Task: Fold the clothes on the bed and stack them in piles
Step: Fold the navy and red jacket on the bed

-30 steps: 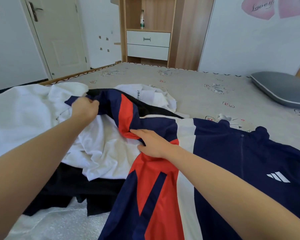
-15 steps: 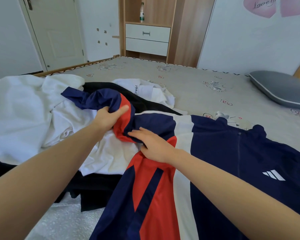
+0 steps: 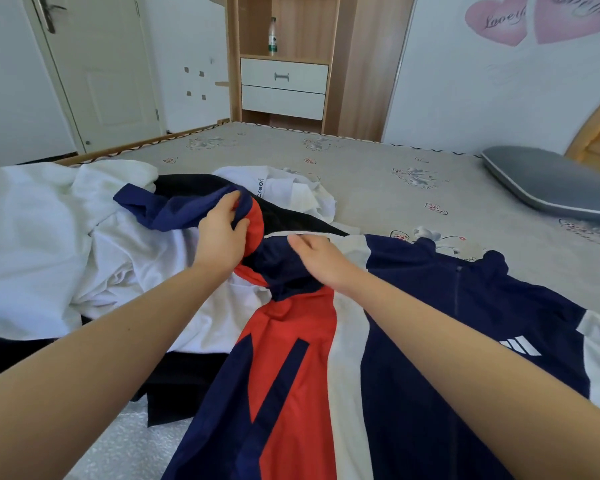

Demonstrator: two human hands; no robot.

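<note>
A navy, red and white track jacket [image 3: 430,341] lies spread on the bed [image 3: 378,188], zip and white three-stripe logo facing up. Its left sleeve [image 3: 174,209] is bunched and doubled back over a pile of white clothes [image 3: 49,237]. My left hand [image 3: 222,233] grips this sleeve where navy meets red, fingers curled round the fabric. My right hand [image 3: 319,258] presses on the jacket's shoulder next to it, fingers bent into the navy cloth. A black garment [image 3: 184,382] lies under the white ones.
A crumpled white shirt [image 3: 291,192] with printed lettering sits behind the sleeve. A grey pillow [image 3: 548,185] lies at the far right of the bed. Beyond the bed stand a wooden cabinet [image 3: 284,84] with white drawers and a closed door [image 3: 101,71].
My left hand has slid along the sleeve toward the shoulder and gathered it, so the sleeve now folds back. My right hand has shifted up to the shoulder.
</note>
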